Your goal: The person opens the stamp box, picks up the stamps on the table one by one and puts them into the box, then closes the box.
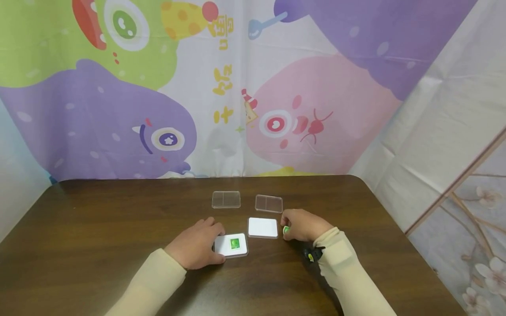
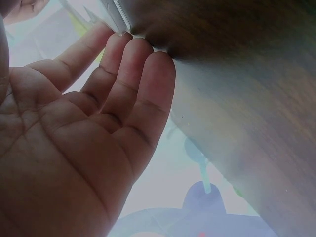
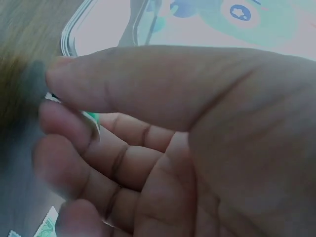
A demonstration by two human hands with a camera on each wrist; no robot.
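Note:
My left hand point(image 1: 197, 243) holds the left end of a shallow clear case with a white insert point(image 1: 222, 247), thumb at the near edge and fingers at the far edge. A green stamp point(image 1: 235, 243) lies on that white insert. In the left wrist view, fingertips touch the case's edge point(image 2: 114, 17). Low over the table, my right hand point(image 1: 302, 224) pinches another green stamp point(image 1: 286, 230) between thumb and index finger; in the right wrist view the fingers mostly hide it. Just left of this hand lies a second white-filled case point(image 1: 262, 228), bearing no stamp.
Two clear, flat lids point(image 1: 226, 199) point(image 1: 269, 203) lie behind the cases on the brown wooden table point(image 1: 99, 228). More green stamps point(image 3: 47, 226) show below the right fingers in the right wrist view. A cartoon-printed cloth point(image 1: 221, 149) hangs behind the table's far edge.

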